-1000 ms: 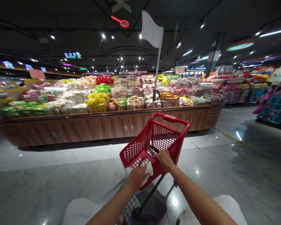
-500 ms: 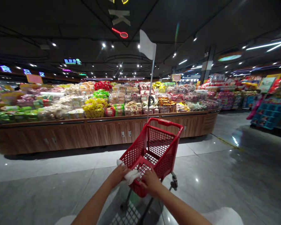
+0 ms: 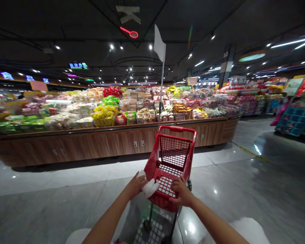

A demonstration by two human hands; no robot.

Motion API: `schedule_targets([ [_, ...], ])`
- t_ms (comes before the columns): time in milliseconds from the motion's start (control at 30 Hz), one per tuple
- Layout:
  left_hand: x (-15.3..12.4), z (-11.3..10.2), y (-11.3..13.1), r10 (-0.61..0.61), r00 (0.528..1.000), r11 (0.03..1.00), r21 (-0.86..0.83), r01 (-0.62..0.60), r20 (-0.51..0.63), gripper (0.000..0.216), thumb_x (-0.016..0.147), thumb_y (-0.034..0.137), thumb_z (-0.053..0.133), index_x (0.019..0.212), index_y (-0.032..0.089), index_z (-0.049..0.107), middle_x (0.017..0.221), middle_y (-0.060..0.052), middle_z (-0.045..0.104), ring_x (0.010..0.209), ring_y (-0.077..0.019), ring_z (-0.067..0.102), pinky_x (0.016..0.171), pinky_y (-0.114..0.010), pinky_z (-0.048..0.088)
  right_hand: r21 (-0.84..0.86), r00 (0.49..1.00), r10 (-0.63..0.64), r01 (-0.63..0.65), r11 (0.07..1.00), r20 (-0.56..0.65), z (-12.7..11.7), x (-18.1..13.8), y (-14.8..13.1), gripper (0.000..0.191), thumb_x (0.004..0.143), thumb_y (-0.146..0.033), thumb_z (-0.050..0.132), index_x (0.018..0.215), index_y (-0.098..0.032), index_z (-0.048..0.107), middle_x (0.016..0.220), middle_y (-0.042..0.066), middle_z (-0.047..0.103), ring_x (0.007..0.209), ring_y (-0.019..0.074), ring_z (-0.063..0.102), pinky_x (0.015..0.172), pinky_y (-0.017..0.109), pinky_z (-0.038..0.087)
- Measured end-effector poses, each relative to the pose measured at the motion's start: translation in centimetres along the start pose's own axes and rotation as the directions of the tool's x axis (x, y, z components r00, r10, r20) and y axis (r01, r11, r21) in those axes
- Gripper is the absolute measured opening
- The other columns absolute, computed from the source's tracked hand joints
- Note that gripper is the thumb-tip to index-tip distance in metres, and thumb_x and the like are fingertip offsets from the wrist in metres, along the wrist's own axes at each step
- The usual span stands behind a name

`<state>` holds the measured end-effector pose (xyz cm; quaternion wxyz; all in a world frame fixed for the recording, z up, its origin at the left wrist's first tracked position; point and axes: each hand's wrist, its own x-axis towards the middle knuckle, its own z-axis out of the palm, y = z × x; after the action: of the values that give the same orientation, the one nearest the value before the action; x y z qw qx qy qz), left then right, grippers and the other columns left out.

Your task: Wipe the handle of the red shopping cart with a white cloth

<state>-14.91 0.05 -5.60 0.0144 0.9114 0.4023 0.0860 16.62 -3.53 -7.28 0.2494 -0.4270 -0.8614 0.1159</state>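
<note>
A small red shopping cart (image 3: 165, 202) with grid-like plastic walls stands right in front of me. My left hand (image 3: 136, 186) is closed on a white cloth (image 3: 150, 188), which lies against the near left edge of the basket. Over the near right rim curl the fingers of my right hand (image 3: 182, 193), gripping the cart. The basket's visible inside holds nothing. A white flag (image 3: 159, 45) rises on a thin pole at the cart's left side.
Beyond the cart runs a long wood-panelled display counter (image 3: 122, 140) heaped with packaged foods. Farther right stand a blue rack (image 3: 293, 118) and more stocked shelves. Grey shiny floor (image 3: 244, 189) stretches around the cart.
The cart has swung round, its near end moving right, and now stands straighter to me. Both my hands have shifted right with it, the right hand farther from the left.
</note>
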Motion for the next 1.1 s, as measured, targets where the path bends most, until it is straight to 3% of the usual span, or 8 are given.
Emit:
schedule_targets([
  [167, 2.9, 2.2, 4.7, -0.117, 0.991, 0.992, -0.051, 0.114, -0.059, 0.046, 0.062, 0.041, 0.075, 0.100, 0.019, 0.064, 0.107, -0.008, 0.065, 0.107, -0.0289, 0.055, 0.111, -0.049, 0.026, -0.095, 0.998, -0.062, 0.064, 0.993, 0.024, -2.8, -2.1, 3.0, 0.040, 0.068, -0.052, 0.066, 0.095, -0.022, 0.065, 0.112, 0.009, 0.062, 0.115, 0.0291, 0.050, 0.109, 0.052, 0.018],
  [267, 4.3, 3.7, 7.5, -0.263, 0.958, 0.965, -0.056, 0.258, -0.112, 0.037, 0.063, 0.036, 0.075, 0.094, 0.018, 0.064, 0.100, -0.008, 0.065, 0.102, -0.0287, 0.057, 0.103, -0.045, 0.037, -0.154, 0.993, 0.002, -0.021, 0.988, -0.120, -4.4, -1.5, 1.9, 0.057, 0.074, -0.048, 0.062, 0.125, -0.024, 0.053, 0.141, 0.014, 0.045, 0.132, 0.0317, 0.037, 0.107, 0.056, 0.022],
  [333, 4.8, 4.5, 9.1, -0.304, 0.941, 0.953, -0.056, 0.299, -0.145, 0.036, 0.065, 0.032, 0.073, 0.097, 0.019, 0.062, 0.101, -0.007, 0.065, 0.102, -0.0277, 0.057, 0.100, -0.043, 0.040, -0.195, 0.943, 0.008, -0.077, 0.978, -0.332, -6.1, 0.1, -0.5, 0.044, 0.077, -0.039, 0.061, 0.118, -0.023, 0.058, 0.151, 0.014, 0.031, 0.138, 0.0320, 0.027, 0.108, 0.057, 0.020],
  [433, 5.3, 5.4, 11.2, -0.323, 0.929, 0.946, -0.055, 0.318, -0.181, 0.039, 0.067, 0.032, 0.072, 0.102, 0.021, 0.060, 0.103, -0.006, 0.064, 0.106, -0.0280, 0.055, 0.103, -0.046, 0.038, -0.270, 0.840, -0.130, -0.020, 0.963, -0.527, -9.7, 3.2, -5.4, 0.012, 0.079, -0.029, 0.061, 0.072, -0.020, 0.064, 0.156, 0.003, 0.022, 0.142, 0.0323, 0.016, 0.112, 0.057, 0.006],
  [600, 5.2, 6.0, 13.2, -0.353, 0.910, 0.936, -0.088, 0.341, -0.218, 0.027, 0.074, 0.037, 0.068, 0.095, 0.022, 0.061, 0.101, -0.007, 0.064, 0.104, -0.0297, 0.057, 0.101, -0.054, 0.038, -0.338, 0.886, -0.249, 0.113, 0.934, -0.392, -16.1, 5.9, -11.6, 0.019, 0.076, -0.023, 0.062, 0.057, -0.022, 0.065, 0.152, -0.009, 0.029, 0.144, 0.0327, -0.004, 0.109, 0.059, -0.013],
  [767, 3.9, 5.9, 12.9, -0.362, 0.906, 0.932, -0.079, 0.354, -0.221, 0.030, 0.072, 0.039, 0.069, 0.095, 0.021, 0.061, 0.100, -0.008, 0.065, 0.104, -0.0310, 0.056, 0.102, -0.057, 0.037, -0.373, 0.892, -0.271, 0.128, 0.919, -0.361, -18.8, 6.1, -13.4, 0.018, 0.079, -0.024, 0.060, 0.062, -0.023, 0.066, 0.151, -0.012, 0.029, 0.144, 0.0302, -0.009, 0.111, 0.058, -0.012],
  [967, 2.2, 5.7, 11.8, -0.373, 0.891, 0.926, -0.037, 0.377, -0.257, 0.034, 0.070, 0.040, 0.072, 0.098, 0.024, 0.061, 0.098, -0.006, 0.064, 0.103, -0.0292, 0.056, 0.112, -0.058, 0.024, -0.346, 0.891, -0.277, 0.149, 0.926, -0.359, -18.2, 6.5, -13.9, 0.021, 0.082, -0.025, 0.058, 0.062, -0.021, 0.065, 0.150, -0.008, 0.034, 0.144, 0.0310, 0.000, 0.111, 0.057, -0.009],
  [1100, 1.2, 5.2, 11.7, -0.344, 0.881, 0.935, -0.026, 0.355, -0.324, 0.033, 0.072, 0.041, 0.071, 0.098, 0.022, 0.061, 0.095, -0.005, 0.063, 0.101, -0.0288, 0.056, 0.111, -0.063, 0.020, -0.221, 0.947, -0.233, 0.184, 0.958, -0.220, -14.9, 5.6, -11.3, 0.012, 0.083, -0.029, 0.058, 0.080, -0.024, 0.068, 0.140, 0.001, 0.048, 0.136, 0.0285, 0.031, 0.113, 0.055, 0.004],
])
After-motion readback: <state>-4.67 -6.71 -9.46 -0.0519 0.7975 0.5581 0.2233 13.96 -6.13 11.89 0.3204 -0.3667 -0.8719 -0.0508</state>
